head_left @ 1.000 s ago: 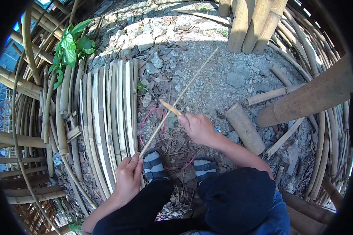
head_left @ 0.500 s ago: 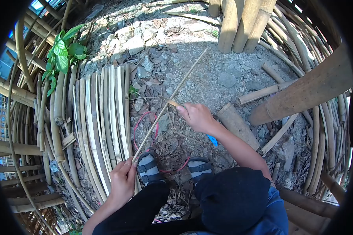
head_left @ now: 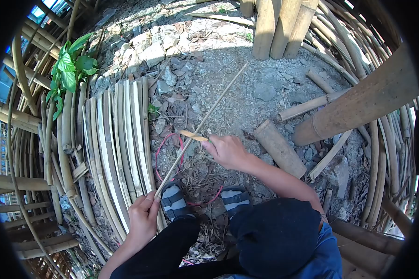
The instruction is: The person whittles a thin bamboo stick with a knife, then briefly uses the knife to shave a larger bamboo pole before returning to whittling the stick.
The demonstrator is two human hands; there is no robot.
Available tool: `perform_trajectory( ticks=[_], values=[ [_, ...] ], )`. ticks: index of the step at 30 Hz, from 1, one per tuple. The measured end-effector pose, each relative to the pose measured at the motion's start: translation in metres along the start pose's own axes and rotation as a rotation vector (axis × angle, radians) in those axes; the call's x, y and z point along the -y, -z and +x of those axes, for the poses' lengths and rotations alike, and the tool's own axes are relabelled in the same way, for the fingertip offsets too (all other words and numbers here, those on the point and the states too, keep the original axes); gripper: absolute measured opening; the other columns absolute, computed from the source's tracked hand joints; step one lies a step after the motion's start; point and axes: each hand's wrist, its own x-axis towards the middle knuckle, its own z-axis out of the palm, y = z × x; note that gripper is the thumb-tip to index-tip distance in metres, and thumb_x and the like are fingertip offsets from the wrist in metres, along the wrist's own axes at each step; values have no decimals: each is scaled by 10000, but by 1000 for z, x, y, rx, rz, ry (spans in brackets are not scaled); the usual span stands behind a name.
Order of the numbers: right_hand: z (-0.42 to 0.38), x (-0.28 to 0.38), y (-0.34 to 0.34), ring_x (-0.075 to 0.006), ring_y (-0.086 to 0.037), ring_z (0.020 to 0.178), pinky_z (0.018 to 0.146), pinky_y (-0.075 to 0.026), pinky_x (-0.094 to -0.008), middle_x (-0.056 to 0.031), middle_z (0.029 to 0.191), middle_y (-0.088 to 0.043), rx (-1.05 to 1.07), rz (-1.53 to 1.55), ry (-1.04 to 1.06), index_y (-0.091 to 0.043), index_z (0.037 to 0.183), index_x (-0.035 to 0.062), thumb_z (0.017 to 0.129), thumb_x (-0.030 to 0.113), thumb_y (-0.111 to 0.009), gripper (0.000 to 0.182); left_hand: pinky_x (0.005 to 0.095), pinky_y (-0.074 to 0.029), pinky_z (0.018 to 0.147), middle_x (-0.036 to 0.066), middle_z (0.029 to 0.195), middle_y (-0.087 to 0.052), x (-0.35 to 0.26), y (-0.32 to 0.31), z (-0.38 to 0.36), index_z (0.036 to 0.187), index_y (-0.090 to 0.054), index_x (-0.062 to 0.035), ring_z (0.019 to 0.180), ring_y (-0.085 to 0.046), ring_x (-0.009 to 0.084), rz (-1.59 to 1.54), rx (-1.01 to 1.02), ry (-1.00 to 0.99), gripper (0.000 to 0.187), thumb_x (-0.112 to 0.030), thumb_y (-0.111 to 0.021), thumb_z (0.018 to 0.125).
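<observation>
A long thin bamboo stick (head_left: pixel 215 106) runs slantwise over the ground, its near end gripped in my left hand (head_left: pixel 143 217) with the thumb pressed along it. Closed around the handle of a small knife (head_left: pixel 196 136) is my right hand (head_left: pixel 227 151). The knife lies across the middle of the stick, its yellowish blade pointing left. Beneath the stick, a pink cord (head_left: pixel 157 160) loops over the dirt near my sandalled feet (head_left: pixel 174 202).
Split bamboo slats (head_left: pixel 118 139) lie side by side at left. Bamboo poles (head_left: pixel 358 107) and a cut bamboo piece (head_left: pixel 280 149) are at right. A leafy plant (head_left: pixel 70 65) grows at upper left. A dark cap (head_left: pixel 277 237) fills the lower middle.
My right hand and the knife have slid down the stick toward my left hand, and the blade has turned a little. My left hand keeps its hold. The view has shifted slightly.
</observation>
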Motion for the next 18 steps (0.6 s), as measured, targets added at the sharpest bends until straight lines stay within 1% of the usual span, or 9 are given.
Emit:
perform_trajectory(
  ticks=[1, 5, 7, 8, 9, 10, 11, 15, 18],
  values=[
    [-2, 6, -4, -452, -665, 605, 595, -532, -560, -214, 637, -652, 79, 6, 107, -633, 845, 19, 1054, 433, -452, 498, 367, -374, 566, 115, 658, -505, -1, 2, 0, 1181, -698, 41, 600, -491, 193, 10, 15, -14, 242, -78, -622, 985],
    [20, -32, -4, -429, -665, 564, 546, -530, -545, -188, 606, -649, -56, -70, 84, -630, 842, 18, 1052, 428, -461, 491, 365, -373, 567, 117, 658, -505, 7, 3, -3, 1196, -698, 36, 595, -485, 186, 29, 17, -23, 250, -75, -622, 986],
    [21, -32, -7, -425, -678, 580, 536, -533, -542, -198, 637, -669, -47, -227, 49, -638, 842, 14, 1057, 438, -446, 512, 361, -381, 574, 116, 663, -524, 9, -1, 2, 1116, -698, 76, 613, -488, 164, -19, 15, 75, 216, -78, -625, 985],
    [26, -34, -5, -426, -694, 622, 583, -546, -550, -222, 675, -682, -94, -194, -185, -649, 844, 11, 1063, 451, -420, 542, 358, -386, 581, 115, 661, -524, 8, 2, 0, 1099, -695, 85, 621, -491, 160, -10, 46, 87, 217, -86, -627, 985],
    [31, -54, 7, -426, -694, 622, 583, -546, -550, -222, 675, -682, -104, -209, -188, -649, 844, 11, 1063, 451, -420, 542, 356, -392, 588, 114, 659, -523, 11, 3, -4, 1082, -692, 94, 630, -494, 157, -2, 57, 98, 221, -94, -629, 985],
    [35, -79, 19, -437, -693, 642, 611, -545, -560, -237, 686, -681, -161, -199, -317, -651, 851, 8, 1065, 456, -411, 551, 381, -404, 553, 136, 662, -547, 25, 2, -10, 1166, -696, 90, 583, -538, 194, 0, 57, 75, 266, -87, -637, 975],
    [38, -94, 25, -447, -693, 662, 638, -544, -569, -252, 698, -680, -218, -182, -443, -653, 858, 5, 1067, 460, -401, 561, 381, -404, 553, 136, 662, -547, 31, 0, -11, 1166, -696, 90, 583, -538, 194, -2, 52, 69, 266, -87, -637, 975],
    [23, -65, 31, -470, -683, 686, 672, -536, -581, -269, 688, -667, -277, 10, -335, -649, 863, -19, 1066, 459, -402, 575, 366, -397, 558, 124, 661, -531, 46, 3, -9, 1204, -684, 87, 586, -514, 178, 14, 53, 96, 292, -97, -630, 983],
    [10, -23, 20, -478, -672, 675, 656, -528, -582, -261, 680, -664, -118, 43, -227, -650, 866, -28, 1062, 462, -410, 580, 346, -401, 581, 111, 679, -533, 32, 2, -7, 1236, -669, 81, 620, -514, 153, -12, 101, 137, 309, -93, -629, 984]
  ],
)
